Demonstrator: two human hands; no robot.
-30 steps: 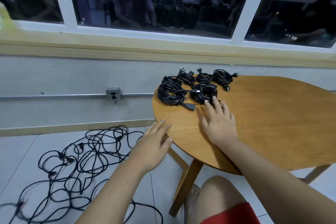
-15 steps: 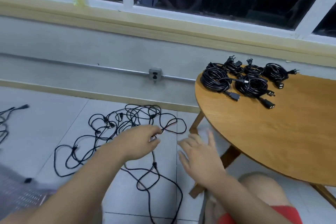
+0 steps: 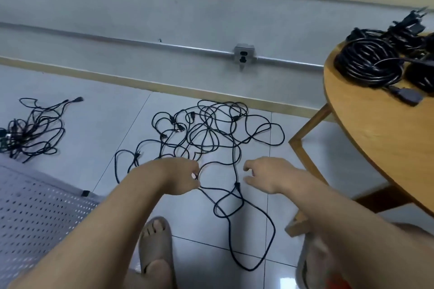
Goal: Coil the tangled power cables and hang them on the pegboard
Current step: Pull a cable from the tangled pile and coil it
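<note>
2 hands: L hand (image 3: 183, 176) pinches a strand (image 3: 206, 189), R hand (image 3: 265, 176) loose, empty.
Tangle (image 3: 211, 134): on floor (image 3: 94, 124) by my foot (image 3: 155, 241).
Tip: I'd trace to plug end (image 3: 236, 186), pull slow.

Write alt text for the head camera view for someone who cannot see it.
A person's left hand pinches a strand of the tangled cables on the tiled floor, while the right hand hovers open beside it. Coiled cables lie on a round wooden table at right; a second tangle and a perforated board lie at left.
</note>
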